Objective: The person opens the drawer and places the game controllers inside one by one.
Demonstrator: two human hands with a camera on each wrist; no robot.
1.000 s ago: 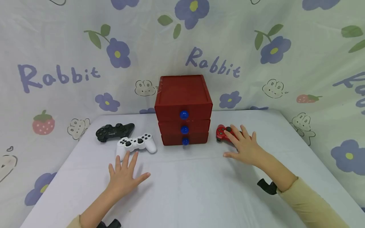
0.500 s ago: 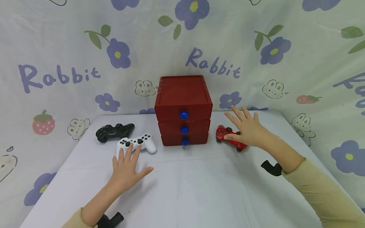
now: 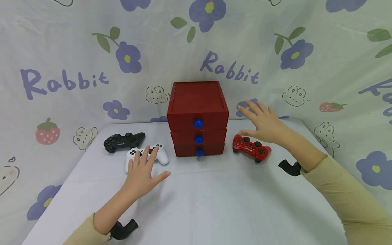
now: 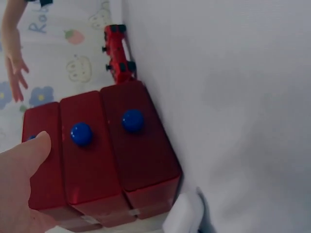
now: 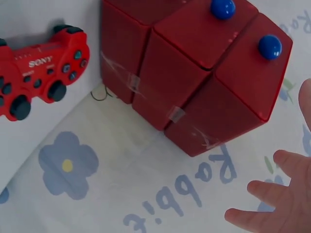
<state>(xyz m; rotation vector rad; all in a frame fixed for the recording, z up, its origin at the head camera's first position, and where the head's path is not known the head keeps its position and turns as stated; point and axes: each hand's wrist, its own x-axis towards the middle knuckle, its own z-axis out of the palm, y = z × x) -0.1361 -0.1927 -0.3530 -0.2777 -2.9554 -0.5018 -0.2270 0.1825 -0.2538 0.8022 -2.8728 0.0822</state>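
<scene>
A dark red three-drawer box [image 3: 198, 98] with blue round knobs stands at the back middle, its drawers closed. My left hand [image 3: 141, 177], fingers spread, hovers over the near side of a white game controller [image 3: 162, 157] and partly hides it. Behind that lies a black game controller [image 3: 124, 141]. On the other side, my right hand [image 3: 265, 124] is held in the air with fingers spread, above and behind a red game controller [image 3: 251, 148]. Neither hand holds anything. In the right wrist view the red controller [image 5: 46, 73] lies beside the drawer box [image 5: 184, 73].
A white cloth [image 3: 208, 204] covers the table. Behind it hangs a curtain [image 3: 61, 41] printed with flowers, rabbits and lettering. Black curved pieces [image 3: 124, 229] show at both wrists, by the sleeves.
My right hand has risen and moved back, uncovering the red controller. My left hand has moved forward and slightly right, over more of the white controller. The box and controllers have stayed put.
</scene>
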